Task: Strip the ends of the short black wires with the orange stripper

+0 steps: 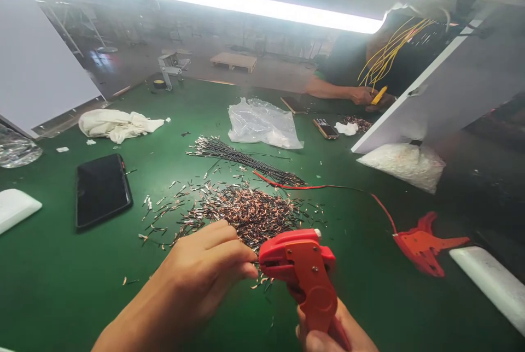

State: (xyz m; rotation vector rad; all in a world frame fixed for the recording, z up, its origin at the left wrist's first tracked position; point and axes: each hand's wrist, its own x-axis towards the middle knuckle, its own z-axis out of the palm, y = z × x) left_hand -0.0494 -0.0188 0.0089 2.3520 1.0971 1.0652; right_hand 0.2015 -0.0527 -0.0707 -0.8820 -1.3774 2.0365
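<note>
My right hand (328, 335) is wrapped round the handles of a red wire stripper (303, 264), whose jaws point left. Right at those jaws, my left hand (213, 264) is closed in a pinch of thumb and forefinger; whatever lies between the fingertips is too small or hidden to make out. Just beyond both hands spreads a heap of short black wire offcuts with copper-coloured ends (258, 212). Behind the heap lies a bundle of long thin black wires (246, 160) with bare tips at its left end.
A second red wire stripper (426, 242) lies at the right with a red strand running from it. Around are a black phone (102, 191), a plastic bag (262, 122), a white cloth (117, 125) and a filled bag (404, 163). A co-worker's hand (363, 95) holds yellow wires.
</note>
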